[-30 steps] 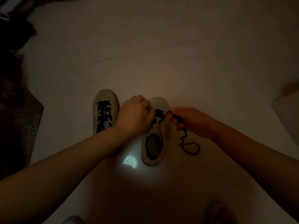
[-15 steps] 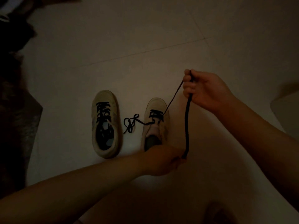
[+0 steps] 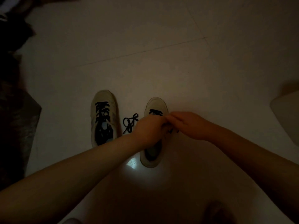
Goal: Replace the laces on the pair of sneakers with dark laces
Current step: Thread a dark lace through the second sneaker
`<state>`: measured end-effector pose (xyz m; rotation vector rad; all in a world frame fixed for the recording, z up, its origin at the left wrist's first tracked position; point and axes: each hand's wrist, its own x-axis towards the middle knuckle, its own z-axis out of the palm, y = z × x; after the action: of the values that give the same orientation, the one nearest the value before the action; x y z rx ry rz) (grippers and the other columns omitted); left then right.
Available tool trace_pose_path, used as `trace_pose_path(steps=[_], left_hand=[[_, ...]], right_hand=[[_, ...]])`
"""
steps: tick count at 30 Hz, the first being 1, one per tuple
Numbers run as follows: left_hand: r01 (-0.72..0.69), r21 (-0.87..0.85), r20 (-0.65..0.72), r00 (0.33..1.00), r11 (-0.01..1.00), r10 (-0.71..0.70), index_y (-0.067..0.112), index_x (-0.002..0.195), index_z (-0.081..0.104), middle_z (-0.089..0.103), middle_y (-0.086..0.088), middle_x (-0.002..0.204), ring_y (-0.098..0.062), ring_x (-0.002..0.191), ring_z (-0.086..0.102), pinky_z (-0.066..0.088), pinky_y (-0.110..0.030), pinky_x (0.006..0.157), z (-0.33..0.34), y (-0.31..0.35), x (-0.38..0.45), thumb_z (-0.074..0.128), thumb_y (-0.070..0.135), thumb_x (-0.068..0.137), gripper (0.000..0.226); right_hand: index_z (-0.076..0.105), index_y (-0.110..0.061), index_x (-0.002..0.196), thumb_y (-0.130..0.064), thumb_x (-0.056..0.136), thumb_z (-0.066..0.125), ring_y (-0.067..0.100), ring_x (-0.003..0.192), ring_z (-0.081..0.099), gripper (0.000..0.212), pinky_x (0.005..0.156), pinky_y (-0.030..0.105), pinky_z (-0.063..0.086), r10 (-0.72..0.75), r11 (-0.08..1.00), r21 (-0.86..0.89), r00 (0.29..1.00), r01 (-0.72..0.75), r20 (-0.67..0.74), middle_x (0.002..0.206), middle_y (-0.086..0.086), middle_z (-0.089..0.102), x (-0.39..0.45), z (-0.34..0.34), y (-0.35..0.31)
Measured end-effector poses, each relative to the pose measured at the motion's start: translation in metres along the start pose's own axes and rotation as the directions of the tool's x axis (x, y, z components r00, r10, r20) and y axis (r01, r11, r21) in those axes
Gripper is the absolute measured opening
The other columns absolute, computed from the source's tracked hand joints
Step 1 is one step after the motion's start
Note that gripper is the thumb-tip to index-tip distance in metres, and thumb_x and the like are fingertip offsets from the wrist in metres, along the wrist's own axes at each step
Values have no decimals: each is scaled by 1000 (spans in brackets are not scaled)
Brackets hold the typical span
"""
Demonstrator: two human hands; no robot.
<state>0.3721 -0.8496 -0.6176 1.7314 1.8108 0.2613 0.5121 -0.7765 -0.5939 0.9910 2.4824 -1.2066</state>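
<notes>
Dim tiled floor (image 3: 161, 38), lit only by a pale patch just behind the right sneaker's heel.

Left of the right sneaker: the left sneaker (image 3: 103, 117), toe pointing away, dark lace (image 3: 102, 113) already crossed up through its rows. Looks finished.

Between the two shoes: a loose end of the second dark lace (image 3: 130, 124), lying in a small tangle on the tiles, just left of the right sneaker.

Over the middle of the right sneaker (image 3: 155, 131): left hand (image 3: 148, 128), fingers curled at the eyelet rows, apparently pinching lace, though the hold itself is hidden. Only the lowest crossings near the toe threaded.

Touching it from the right: right hand (image 3: 187, 125), fingers bent down toward the same spot; whether holding lace or only steadying, cannot tell. A bit of dark lace visible under it.

Judged step: lacing the second shoe, early rows. Next: feed the lace tip through the next eyelet, pull through, then fetch the tangled end without knotting it.
</notes>
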Motion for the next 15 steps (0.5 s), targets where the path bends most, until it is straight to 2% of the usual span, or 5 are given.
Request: trace_pose_path(steps=[1,4,9,11,15], left_hand=[[26,-39,-43,999,999,-28,19,108,65,65,0,92,-20,90,62,35,-24,65,-3,-3,-1,50,35,95,26],[46,-81,-92,994,996,-53,18,95,68,58,5,77,-16,77,59,34,-26,61,-7,-13,-4,60,39,88,24],[-26,-163,-144,990,986,2,22,99,73,70,-2,89,-20,83,64,47,-32,67,-9,-22,-10,53,42,90,30],[0,-65,-129,992,998,-8,26,104,72,70,-1,93,-20,87,63,43,-28,66,-10,-19,-10,53,41,92,27],[41,62,-145,989,997,-32,29,103,72,68,1,96,-17,90,60,32,-24,62,-6,-16,-6,54,48,88,30]], right_hand=[[62,-16,105,-32,98,42,4,76,58,26,80,21,45,-6,1000,27,999,7,-32,90,-5,63,2,0,4],[67,-12,94,-23,94,55,-7,57,52,17,56,8,36,12,993,115,992,2,-123,67,-13,53,7,-1,16],[72,-14,95,-22,91,59,-2,67,57,15,66,14,43,64,973,232,977,-15,-205,77,-5,65,9,-3,26],[71,-16,93,-22,90,61,-8,69,58,12,66,7,43,51,956,292,986,-2,-161,78,-12,64,11,-1,24],[70,-17,92,-23,87,65,-5,74,58,10,69,9,45,74,957,287,993,-44,-93,82,-13,64,19,4,20]])
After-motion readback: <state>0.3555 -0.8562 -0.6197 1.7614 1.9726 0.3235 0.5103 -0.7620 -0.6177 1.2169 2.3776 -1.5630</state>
